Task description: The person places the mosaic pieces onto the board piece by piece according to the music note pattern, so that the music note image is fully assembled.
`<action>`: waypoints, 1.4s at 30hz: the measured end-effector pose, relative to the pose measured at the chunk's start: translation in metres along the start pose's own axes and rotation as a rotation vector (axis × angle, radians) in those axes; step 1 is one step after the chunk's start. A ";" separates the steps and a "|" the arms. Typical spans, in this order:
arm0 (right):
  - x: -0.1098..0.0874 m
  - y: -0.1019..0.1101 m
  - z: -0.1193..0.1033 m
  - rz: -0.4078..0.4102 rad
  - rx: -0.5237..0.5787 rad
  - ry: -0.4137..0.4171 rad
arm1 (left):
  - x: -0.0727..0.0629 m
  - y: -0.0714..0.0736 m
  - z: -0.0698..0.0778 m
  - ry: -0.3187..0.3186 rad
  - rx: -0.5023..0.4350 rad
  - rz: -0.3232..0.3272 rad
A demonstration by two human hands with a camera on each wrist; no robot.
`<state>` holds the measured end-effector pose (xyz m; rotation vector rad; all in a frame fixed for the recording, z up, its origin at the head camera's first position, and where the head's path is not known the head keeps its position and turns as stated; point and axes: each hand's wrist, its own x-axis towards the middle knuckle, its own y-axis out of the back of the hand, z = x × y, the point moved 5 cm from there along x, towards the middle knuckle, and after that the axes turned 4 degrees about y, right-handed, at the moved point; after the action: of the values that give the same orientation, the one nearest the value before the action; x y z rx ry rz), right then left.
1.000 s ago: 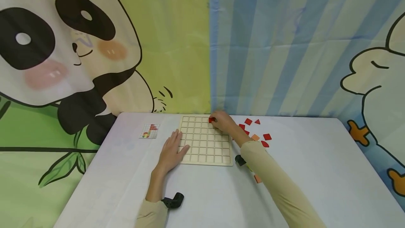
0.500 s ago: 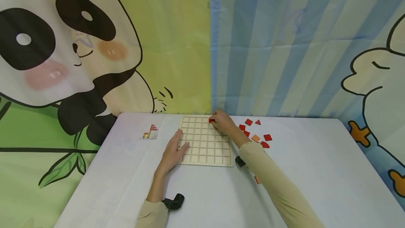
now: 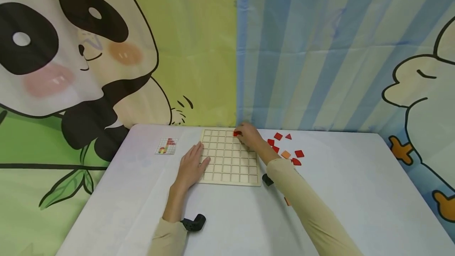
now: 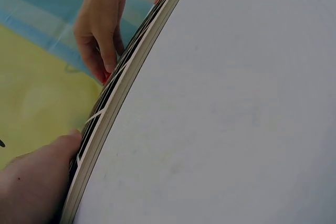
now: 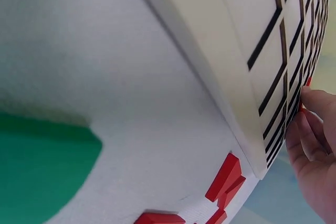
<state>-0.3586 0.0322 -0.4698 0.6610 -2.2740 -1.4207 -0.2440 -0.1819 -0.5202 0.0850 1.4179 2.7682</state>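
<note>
A light wooden board (image 3: 227, 165) divided into square cells lies on the white table. At its far edge, right of the middle, my right hand (image 3: 250, 135) pinches a small red tile (image 3: 236, 133) between thumb and fingers, right at the top row of cells. The fingers cover part of the tile; its red edge (image 5: 308, 82) also peeks out in the right wrist view. My left hand (image 3: 190, 167) rests along the board's left edge, fingers straight and thumb spread over the cells. In the left wrist view the left thumb (image 4: 42, 171) lies at the board's side.
Right of the board lie several loose red tiles (image 3: 299, 153), a red triangle (image 3: 288, 136) and an orange tile (image 3: 286, 154). Another orange piece (image 3: 287, 201) is partly behind the right sleeve. A small pattern card (image 3: 166, 146) lies to the left. A green piece (image 5: 47, 166) shows in the right wrist view.
Both hands keep nearly the same places, the right still at the red tile. The right forearm has shifted slightly, now hiding a yellow-green piece seen beside it earlier.
</note>
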 end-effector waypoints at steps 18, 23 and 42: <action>0.004 -0.004 0.004 -0.041 -0.019 0.006 | 0.003 0.006 -0.005 -0.040 0.115 -0.161; 0.003 -0.003 0.004 -0.045 -0.001 -0.002 | 0.003 0.001 -0.007 -0.068 0.215 -0.144; 0.001 -0.001 0.006 -0.030 0.040 -0.041 | 0.007 0.003 -0.010 -0.084 0.132 -0.191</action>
<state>-0.3624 0.0355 -0.4734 0.6875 -2.3391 -1.4182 -0.2520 -0.1917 -0.5233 0.0637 1.5006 2.4886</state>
